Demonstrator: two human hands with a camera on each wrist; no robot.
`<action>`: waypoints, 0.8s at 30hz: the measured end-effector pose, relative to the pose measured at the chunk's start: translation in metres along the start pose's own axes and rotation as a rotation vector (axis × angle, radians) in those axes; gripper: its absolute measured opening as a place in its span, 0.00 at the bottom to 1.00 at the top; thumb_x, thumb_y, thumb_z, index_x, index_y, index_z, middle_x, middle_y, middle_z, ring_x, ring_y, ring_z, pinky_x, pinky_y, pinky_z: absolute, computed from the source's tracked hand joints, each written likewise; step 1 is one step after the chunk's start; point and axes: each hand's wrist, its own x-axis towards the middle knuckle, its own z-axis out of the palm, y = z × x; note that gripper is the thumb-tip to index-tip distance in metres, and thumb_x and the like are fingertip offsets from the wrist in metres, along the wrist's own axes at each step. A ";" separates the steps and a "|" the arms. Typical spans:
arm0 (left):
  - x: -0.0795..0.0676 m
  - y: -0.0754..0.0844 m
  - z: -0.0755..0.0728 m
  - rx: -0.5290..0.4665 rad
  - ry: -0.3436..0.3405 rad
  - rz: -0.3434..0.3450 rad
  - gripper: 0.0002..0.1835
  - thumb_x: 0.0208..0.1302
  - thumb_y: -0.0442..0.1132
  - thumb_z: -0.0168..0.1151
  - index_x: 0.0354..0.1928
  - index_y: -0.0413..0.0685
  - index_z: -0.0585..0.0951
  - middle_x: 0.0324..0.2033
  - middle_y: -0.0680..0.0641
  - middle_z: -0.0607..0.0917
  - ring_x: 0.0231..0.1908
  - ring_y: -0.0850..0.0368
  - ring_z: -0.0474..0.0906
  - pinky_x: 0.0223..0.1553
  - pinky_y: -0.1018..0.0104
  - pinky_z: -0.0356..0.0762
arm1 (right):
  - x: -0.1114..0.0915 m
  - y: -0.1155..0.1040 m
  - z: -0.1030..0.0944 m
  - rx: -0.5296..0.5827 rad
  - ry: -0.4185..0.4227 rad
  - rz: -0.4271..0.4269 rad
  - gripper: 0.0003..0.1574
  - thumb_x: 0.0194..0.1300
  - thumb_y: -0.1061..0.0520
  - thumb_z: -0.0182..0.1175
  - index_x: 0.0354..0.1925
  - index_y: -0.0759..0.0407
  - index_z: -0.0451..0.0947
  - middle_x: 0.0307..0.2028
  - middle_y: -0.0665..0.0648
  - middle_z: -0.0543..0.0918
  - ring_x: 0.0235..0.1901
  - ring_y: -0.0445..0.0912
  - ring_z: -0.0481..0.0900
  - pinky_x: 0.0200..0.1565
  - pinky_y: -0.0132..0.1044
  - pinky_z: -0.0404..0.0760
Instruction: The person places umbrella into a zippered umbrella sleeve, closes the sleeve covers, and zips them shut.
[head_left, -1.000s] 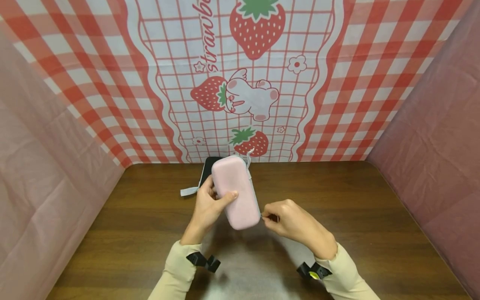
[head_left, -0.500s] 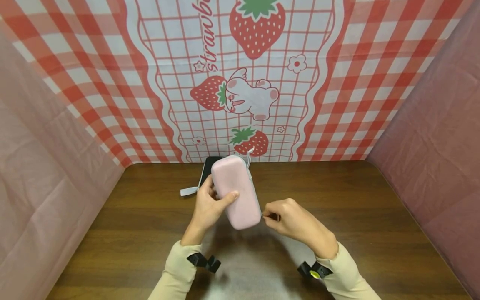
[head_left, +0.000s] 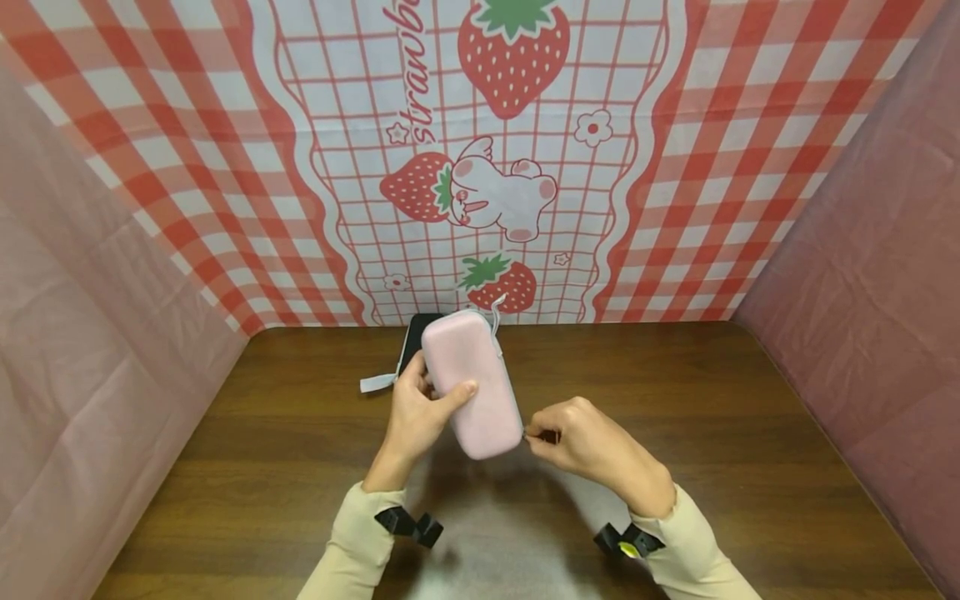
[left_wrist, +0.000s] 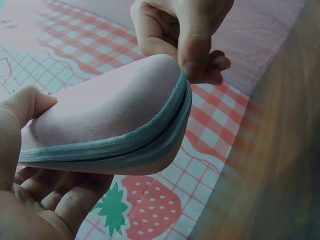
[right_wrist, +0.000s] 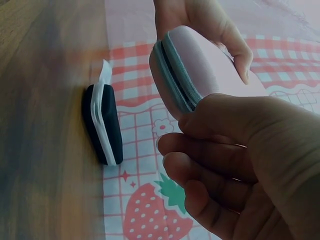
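Observation:
My left hand [head_left: 414, 417] grips a pink hard zip case [head_left: 468, 350] above the table, thumb on its face and fingers behind. In the left wrist view, a grey zipper [left_wrist: 135, 142] runs round the case's edge, with a dark gap between its two bands near the far end. At the case's lower right corner, my right hand [head_left: 588, 442] pinches the zipper, thumb against forefinger; the pull itself is hidden by the fingertips. A pale wrist loop [head_left: 497, 321] hangs from the upper right side of the case.
Behind the pink case lies a black zip case [right_wrist: 104, 125] with a white zipper and a pale strap [head_left: 378, 383]. The wooden table [head_left: 300, 467] meets a strawberry-print cloth [head_left: 480, 100] at the back. Pink cloth walls [head_left: 870, 275] stand on both sides.
Almost nothing differs. Both hands and the pink case keep their places, with only tiny shifts; the right fingers stay at the same corner.

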 end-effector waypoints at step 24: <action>0.000 -0.001 0.001 -0.024 0.037 0.000 0.32 0.57 0.28 0.71 0.65 0.37 0.72 0.51 0.31 0.85 0.42 0.57 0.88 0.40 0.59 0.88 | 0.000 -0.003 0.001 0.035 -0.104 0.027 0.11 0.54 0.69 0.71 0.24 0.54 0.85 0.20 0.42 0.82 0.21 0.25 0.67 0.23 0.18 0.70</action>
